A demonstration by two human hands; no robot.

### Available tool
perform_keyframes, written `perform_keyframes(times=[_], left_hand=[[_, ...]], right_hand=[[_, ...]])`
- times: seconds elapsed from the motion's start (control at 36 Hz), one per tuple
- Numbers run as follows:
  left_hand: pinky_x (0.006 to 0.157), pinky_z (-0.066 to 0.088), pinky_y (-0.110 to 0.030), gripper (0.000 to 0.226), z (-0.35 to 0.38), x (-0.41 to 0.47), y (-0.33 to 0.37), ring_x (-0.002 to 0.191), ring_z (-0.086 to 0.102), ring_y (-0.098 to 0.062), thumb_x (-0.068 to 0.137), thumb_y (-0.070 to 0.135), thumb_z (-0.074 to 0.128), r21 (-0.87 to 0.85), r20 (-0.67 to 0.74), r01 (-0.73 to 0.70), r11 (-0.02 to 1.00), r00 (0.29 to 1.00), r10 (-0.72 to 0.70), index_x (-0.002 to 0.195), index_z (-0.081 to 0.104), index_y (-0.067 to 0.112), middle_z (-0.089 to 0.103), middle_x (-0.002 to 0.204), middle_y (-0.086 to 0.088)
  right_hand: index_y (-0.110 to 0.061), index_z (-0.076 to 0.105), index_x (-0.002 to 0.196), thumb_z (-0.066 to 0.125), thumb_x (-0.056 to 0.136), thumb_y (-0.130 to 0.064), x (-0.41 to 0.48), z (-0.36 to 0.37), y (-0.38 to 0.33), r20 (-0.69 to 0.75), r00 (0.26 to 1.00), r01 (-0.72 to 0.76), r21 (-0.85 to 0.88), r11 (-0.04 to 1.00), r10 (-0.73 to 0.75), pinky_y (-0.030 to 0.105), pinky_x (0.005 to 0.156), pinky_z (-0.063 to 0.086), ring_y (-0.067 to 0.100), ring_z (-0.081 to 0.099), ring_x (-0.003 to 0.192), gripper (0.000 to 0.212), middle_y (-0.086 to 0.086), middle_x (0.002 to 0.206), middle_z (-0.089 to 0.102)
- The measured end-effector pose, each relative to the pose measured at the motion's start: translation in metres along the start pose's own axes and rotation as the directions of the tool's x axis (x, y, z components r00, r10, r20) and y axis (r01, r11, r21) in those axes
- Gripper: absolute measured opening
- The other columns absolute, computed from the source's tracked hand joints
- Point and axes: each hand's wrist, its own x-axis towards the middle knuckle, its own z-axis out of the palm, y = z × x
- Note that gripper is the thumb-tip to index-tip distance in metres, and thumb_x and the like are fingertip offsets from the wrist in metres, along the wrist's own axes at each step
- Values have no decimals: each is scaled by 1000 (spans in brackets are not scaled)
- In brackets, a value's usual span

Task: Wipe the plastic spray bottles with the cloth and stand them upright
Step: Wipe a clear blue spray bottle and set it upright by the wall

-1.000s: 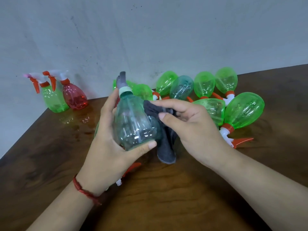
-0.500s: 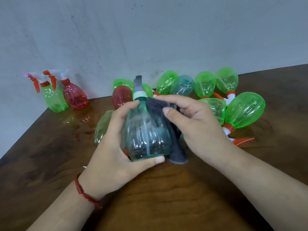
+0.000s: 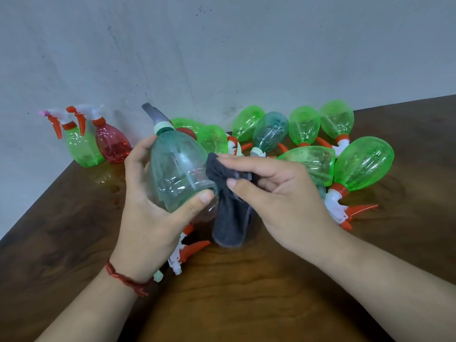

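Two hands work: the left hand (image 3: 148,218) grips the teal bottle (image 3: 180,169), its neck pointing up and away. The right hand (image 3: 278,193) pinches the gray cloth (image 3: 229,206) against its right side.

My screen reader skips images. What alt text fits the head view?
A left hand holds a teal spray bottle while the right hand holds a dark grey cloth against its side. Behind, mostly green bottles lie on the wooden table; two upright bottles stand far left.
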Motion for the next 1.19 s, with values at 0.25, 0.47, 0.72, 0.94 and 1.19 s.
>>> perform_keyframes(times=[0.25, 0.47, 0.72, 0.94, 1.19], left_hand=[[110, 55, -53, 109, 1, -2, -7, 141, 58, -30, 75, 27, 99, 137, 96, 25, 990, 995, -39, 159, 29, 22, 47, 157, -6], [111, 55, -44, 114, 3, -5, 3, 141, 57, -26, 67, 12, 98, 34, 133, -3, 999, 991, -2, 158, 29, 8, 51, 153, -1], [102, 57, -27, 100, -1, 2, 4, 133, 62, -12, 75, 19, 90, 6, -33, -36, 999, 999, 37, 155, 32, 9, 56, 138, 31], [111, 49, -20, 109, 4, 0, 5, 141, 53, -2, 74, 17, 93, 164, -33, 55, 985, 998, -50, 163, 28, 21, 46, 154, 14], [107, 46, -77, 53, 0, 4, 17, 134, 64, -34, 100, 38, 69, -379, 24, 275, 883, 957, -288, 146, 45, 31, 66, 142, -3]], right_hand=[[-20, 80, 121, 64, 99, 7, 0, -2, 4, 47, 993, 116, -253, 960, -108, 36, 119, 44, 4, 59, 136, 38, -10, 140, 69], [-14, 75, 126, 58, 103, 1, 10, -1, 0, 22, 993, -121, 268, 956, 119, 39, 108, 55, 23, 71, 118, 32, 12, 126, 76], [-10, 74, 128, 63, 102, 0, 3, 6, 4, 52, 967, -253, 271, 929, 249, 48, 106, 56, 31, 74, 111, 30, 17, 119, 78], [-32, 78, 119, 69, 99, 3, -2, 8, 4, -31, 998, -51, -34, 998, 50, 39, 109, 55, 8, 69, 124, 41, -10, 126, 77], [-29, 78, 116, 71, 96, 5, 5, 0, 0, -100, 994, 42, -70, 997, -48, 23, 96, 57, 7, 74, 111, 40, -11, 115, 80]])
